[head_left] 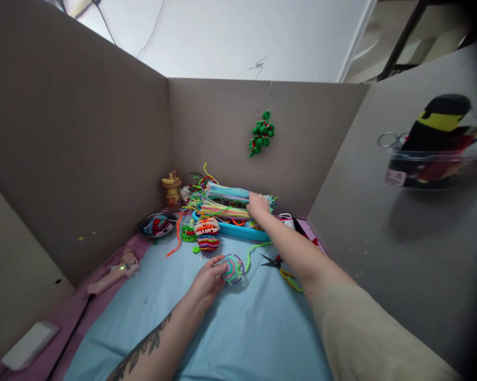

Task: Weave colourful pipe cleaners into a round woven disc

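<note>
The pipe-cleaner coil, a small pastel spiral, lay near the middle of the blue sheet with the left hand pinching its near edge, fingers closed lightly around the rim. The right hand was stretched toward the far edge, fingers curled down on the bundle of pastel pipe cleaners resting across the blue tray; whether it had truly gripped a stem could not be told. Done well, one stem would probably be drawn out lengthwise while the coil stayed pinned flat, so the spiral would not spring loose. Just beyond the coil stood a striped woven piece, with small scissors to its right. A pink glue gun lay at the left edge, and a green beaded ornament hung on the cardboard wall behind
</note>
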`<state>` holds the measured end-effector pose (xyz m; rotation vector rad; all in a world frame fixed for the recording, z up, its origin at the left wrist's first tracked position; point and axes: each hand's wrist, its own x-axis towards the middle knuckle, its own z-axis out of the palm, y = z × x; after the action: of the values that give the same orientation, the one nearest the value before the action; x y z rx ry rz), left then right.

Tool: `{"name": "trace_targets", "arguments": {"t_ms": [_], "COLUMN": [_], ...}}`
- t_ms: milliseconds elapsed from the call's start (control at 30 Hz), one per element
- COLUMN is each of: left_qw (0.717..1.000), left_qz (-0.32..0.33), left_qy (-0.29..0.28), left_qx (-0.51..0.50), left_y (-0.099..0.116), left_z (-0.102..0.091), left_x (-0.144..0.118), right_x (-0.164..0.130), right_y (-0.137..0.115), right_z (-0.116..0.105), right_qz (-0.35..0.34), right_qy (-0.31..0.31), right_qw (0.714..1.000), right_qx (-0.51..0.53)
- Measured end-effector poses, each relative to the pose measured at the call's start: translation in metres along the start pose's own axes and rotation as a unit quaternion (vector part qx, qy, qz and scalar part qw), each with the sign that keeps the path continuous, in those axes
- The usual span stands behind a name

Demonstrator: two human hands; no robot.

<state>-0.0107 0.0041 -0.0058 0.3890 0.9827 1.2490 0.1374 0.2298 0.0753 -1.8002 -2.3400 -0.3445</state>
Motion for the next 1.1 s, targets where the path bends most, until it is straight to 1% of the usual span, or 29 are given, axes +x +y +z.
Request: {"name": "trace_targets", "arguments": {"t_ms": [67, 133, 200, 333, 467, 600, 700, 733, 867, 1000, 1100], "left_qw": [1.0, 1.0, 1.0, 1.0, 1.0, 1.0, 1.0, 1.0, 1.0, 0.999, 0.998], "left_qz": [0.0, -0.002, -0.006, -0.008, -0.008, -0.004, -0.005, -0.004, 0.017, 0.037, 0.056], "left_qy": [-0.005, -0.005, -0.001, 0.002, 0.008, 0.015, 0.01, 0.006, -0.008, -0.017, -0.009], "left_qx": [0.002, 0.004, 0.006, 0.015, 0.018, 0.013, 0.012, 0.009, -0.005, -0.001, 0.012], "left_y": [-0.001, -0.002, -0.002, 0.0, 0.003, 0.004, 0.004, 0.004, 0.007, 0.01, 0.011], "left_z": [-0.001, -0.001, 0.0, 0.004, 0.006, 0.005, 0.004, 0.004, 0.004, 0.005, 0.005], "left_x": [0.002, 0.003, 0.002, -0.002, -0.005, -0.005, -0.005, -0.005, -0.006, -0.008, -0.011], "right_x": [-0.006, -0.014, -0.021, -0.03, -0.033, -0.031, -0.028, -0.027, -0.023, -0.023, -0.023], "right_y": [-0.003, -0.003, -0.002, 0.003, 0.003, 0.001, 0.003, 0.004, 0.008, 0.006, 0.003], "right_z": [0.005, 0.01, 0.013, 0.015, 0.018, 0.02, 0.02, 0.02, 0.024, 0.028, 0.028], "right_qz": [-0.064, -0.103, -0.128, -0.149, -0.153, -0.141, -0.136, -0.137, -0.13, -0.112, -0.101], "right_qy": [-0.033, -0.054, -0.058, -0.047, -0.026, -0.006, 0.009, 0.0, -0.076, -0.082, -0.078], "right_qw": [0.997, 0.993, 0.99, 0.988, 0.988, 0.99, 0.991, 0.991, 0.987, 0.988, 0.99], "right_qx": [0.002, 0.005, 0.003, -0.005, -0.01, -0.014, -0.009, 0.003, 0.058, 0.062, 0.063]}}
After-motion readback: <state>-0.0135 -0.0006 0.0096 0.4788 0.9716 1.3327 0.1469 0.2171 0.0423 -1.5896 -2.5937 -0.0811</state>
